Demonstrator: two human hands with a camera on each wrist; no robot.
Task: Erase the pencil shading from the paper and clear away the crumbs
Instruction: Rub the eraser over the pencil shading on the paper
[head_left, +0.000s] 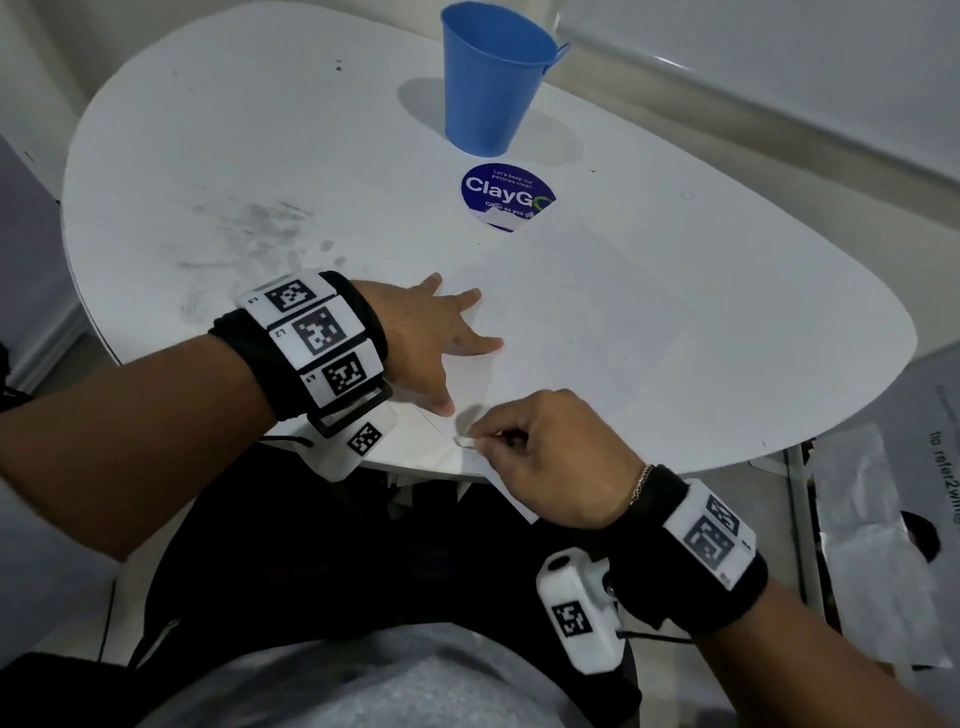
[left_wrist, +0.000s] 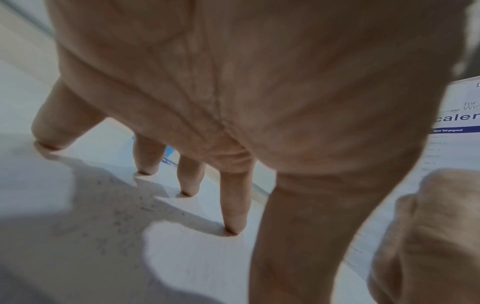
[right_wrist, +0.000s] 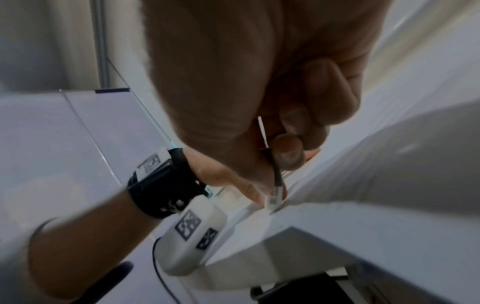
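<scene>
1. Left hand (head_left: 434, 338) lies flat, fingers (left_wrist: 233, 205) spread and straight, tips pressing the white sheet of paper (head_left: 571, 322) onto the white oval counter (head_left: 234, 130); holds nothing. Judged purpose: pin the sheet so rubbing does not drag or crease it

2. Right hand (head_left: 545, 457) sits just beside the left thumb, at the near corner of the sheet by the counter edge. Its grip is closed, thumb and forefinger pinching a small white eraser (head_left: 464, 441); in the right wrist view the eraser (right_wrist: 274, 197) tip touches the sheet

3. Pinch is low and close to the eraser tip, probably for firm pressure on short strokes

4. Pencil shading under the grip: too faint to make out. Grey smudges (head_left: 249, 234) show on bare counter beyond the left hand, off the sheet

5. Crumbs: none resolvable in any view

6. Blue plastic cup (head_left: 493, 83) stands upright well beyond both hands, a round blue sticker (head_left: 504, 192) between it and the sheet; possibly meant for crumbs, unconfirmed

7. Judged step: erasing under way; clearing not begun
</scene>
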